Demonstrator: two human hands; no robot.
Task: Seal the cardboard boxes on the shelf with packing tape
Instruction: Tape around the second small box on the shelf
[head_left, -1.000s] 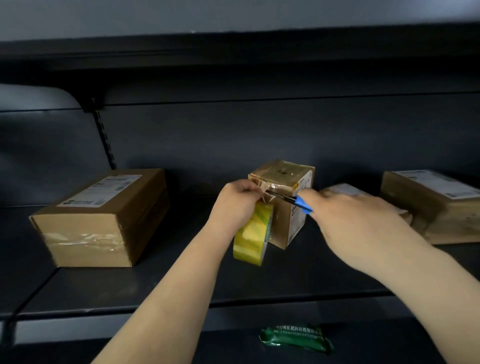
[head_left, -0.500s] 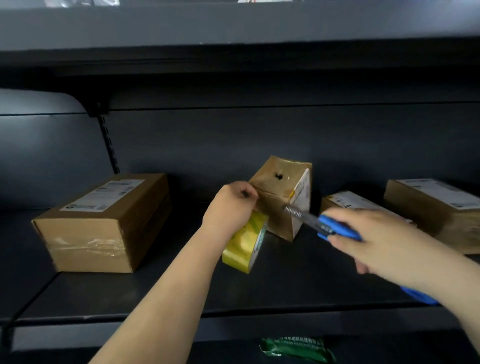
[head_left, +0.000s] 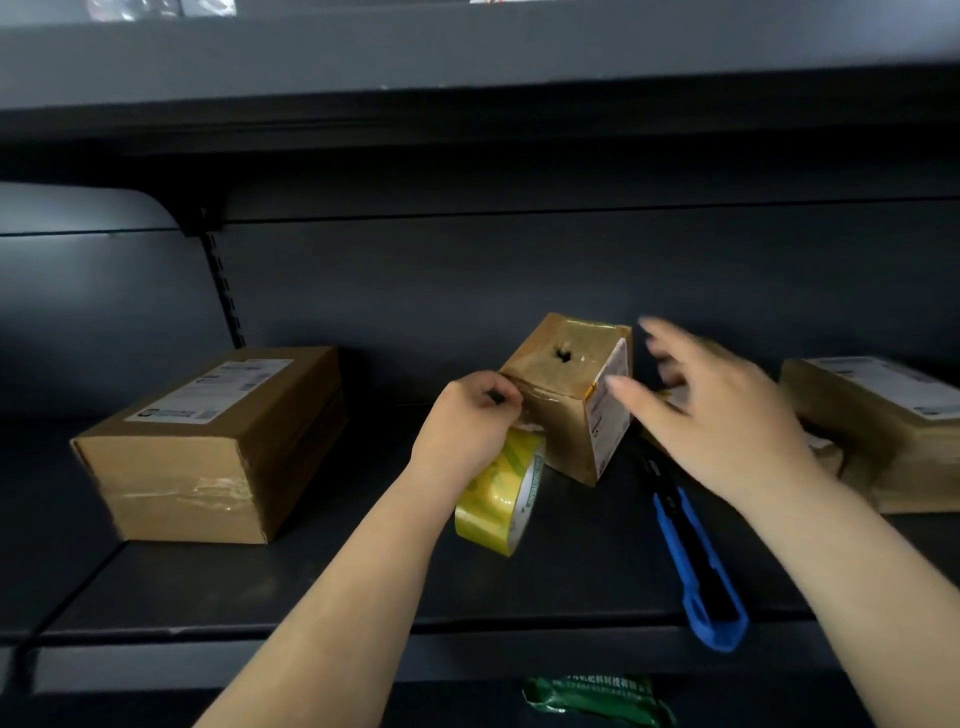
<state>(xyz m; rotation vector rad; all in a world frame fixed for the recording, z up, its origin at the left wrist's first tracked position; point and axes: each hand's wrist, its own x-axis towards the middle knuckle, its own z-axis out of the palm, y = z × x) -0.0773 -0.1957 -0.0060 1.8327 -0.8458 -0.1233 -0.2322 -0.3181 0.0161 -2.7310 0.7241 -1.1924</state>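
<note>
A small cardboard box (head_left: 563, 395) stands tilted on the dark shelf (head_left: 363, 582), its top taped and pierced by a small hole. My left hand (head_left: 467, 431) is closed on the yellow tape roll (head_left: 501, 493), pressed against the box's left face. My right hand (head_left: 711, 410) hovers open beside the box's right side, fingers spread and blurred, holding nothing. A blue utility knife (head_left: 696, 566) lies on the shelf below my right wrist.
A large taped box (head_left: 208, 447) sits at the left. Another labelled box (head_left: 883, 426) sits at the right, with a flatter box partly hidden behind my right hand. A green packet (head_left: 597, 699) lies on the lower level. The upper shelf (head_left: 467, 62) overhangs.
My right hand has laid the blue knife on the shelf and risen open toward the small box. The box has tilted further. My left hand stays on the tape roll.
</note>
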